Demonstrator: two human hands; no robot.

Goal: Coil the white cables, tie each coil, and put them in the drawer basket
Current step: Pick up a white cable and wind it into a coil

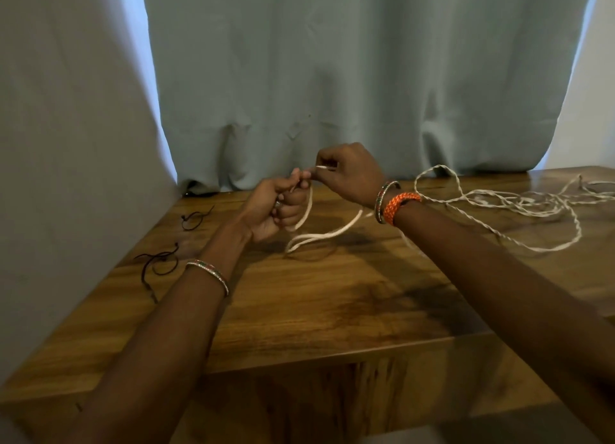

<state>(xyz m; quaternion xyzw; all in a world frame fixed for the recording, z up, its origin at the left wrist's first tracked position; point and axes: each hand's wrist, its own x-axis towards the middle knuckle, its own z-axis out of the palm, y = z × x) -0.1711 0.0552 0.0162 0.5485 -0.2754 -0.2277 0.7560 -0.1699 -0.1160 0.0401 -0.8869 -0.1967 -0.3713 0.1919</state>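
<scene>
left hand (276,207): curled into a loose fist above the wooden table (299,304), fingers wrapped around the white cable (327,234), thumb pressing it near the top
right hand (349,174): just beside the left one, fingertips pinching the cable's end, pretty tight pinch
white cable: hangs from both hands in a loop that droops to the tabletop, then runs off under the right wrist
tangled cable (519,207): loose messy pile on the table's right side, well apart from the hands
black ties (159,260): two thin dark cords lying on the left of the table
wrists: bangles on both, plus an orange braided band (399,205) on the right
backdrop: pale blue curtain (332,77) behind the table
</scene>
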